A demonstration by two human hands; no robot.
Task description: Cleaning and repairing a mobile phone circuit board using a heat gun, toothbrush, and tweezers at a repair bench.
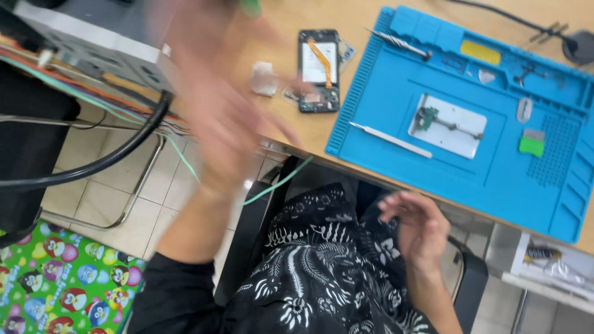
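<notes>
Wooden desk [291, 18] bears opened phone [319, 70] near blurred left hand [216, 105].

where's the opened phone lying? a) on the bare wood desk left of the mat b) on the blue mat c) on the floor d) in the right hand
a, the phone lies back-open on the wooden desk, just left of the blue mat.

An opened phone [319, 70] (back off, orange ribbon cable showing) lies flat on the desk.
</notes>
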